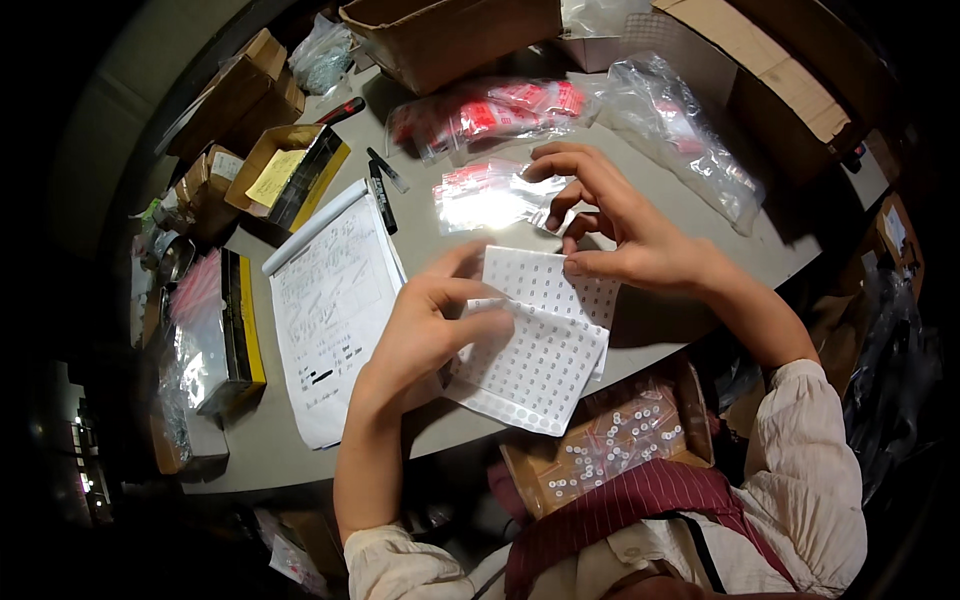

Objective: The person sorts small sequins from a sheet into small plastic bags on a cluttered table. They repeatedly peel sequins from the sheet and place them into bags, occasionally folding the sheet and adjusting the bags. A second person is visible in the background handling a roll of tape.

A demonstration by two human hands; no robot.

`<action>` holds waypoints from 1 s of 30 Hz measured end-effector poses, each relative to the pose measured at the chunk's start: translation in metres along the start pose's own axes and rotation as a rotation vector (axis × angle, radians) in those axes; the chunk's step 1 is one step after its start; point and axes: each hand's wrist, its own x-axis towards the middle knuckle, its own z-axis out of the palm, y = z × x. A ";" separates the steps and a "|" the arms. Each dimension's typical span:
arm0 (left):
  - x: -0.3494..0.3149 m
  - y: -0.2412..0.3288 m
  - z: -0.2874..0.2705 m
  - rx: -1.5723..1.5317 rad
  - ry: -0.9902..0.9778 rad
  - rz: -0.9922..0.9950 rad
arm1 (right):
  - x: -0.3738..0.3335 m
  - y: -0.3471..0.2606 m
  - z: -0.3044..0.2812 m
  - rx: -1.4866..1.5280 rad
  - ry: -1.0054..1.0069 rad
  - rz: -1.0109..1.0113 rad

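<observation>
White sheets of small round printed stickers (540,375) lie one over another, their front edge jutting past the table's near edge. My left hand (430,325) grips them from the left, thumb across the upper sheet and the other fingers partly hidden by it. At the far right corner of the back sheet, the thumb and lower fingers of my right hand (625,225) close on the paper. Its index finger is raised and bent, apart from the thumb. Just beyond the sheets are clear plastic zip bags (485,200) with red markings, shining under the light.
Left of my hands lies a handwritten notepad (325,320), with a black marker (382,197) beside it. An open box (610,450) below the table edge holds small bags with round white labels. Red-printed bags (490,110) and a large cardboard box (450,40) stand farther back.
</observation>
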 end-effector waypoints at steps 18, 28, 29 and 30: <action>-0.008 -0.026 0.047 0.146 -0.007 0.211 | -0.015 -0.003 -0.005 -0.839 -0.021 0.073; -0.008 -0.033 0.055 -0.007 -0.022 0.207 | -0.012 -0.017 -0.045 -0.329 0.050 0.344; -0.008 -0.033 0.055 -0.001 -0.031 0.185 | -0.010 -0.007 -0.054 -0.159 0.045 0.414; -0.009 -0.032 0.054 0.004 -0.036 0.159 | -0.008 -0.002 -0.058 0.014 0.035 0.481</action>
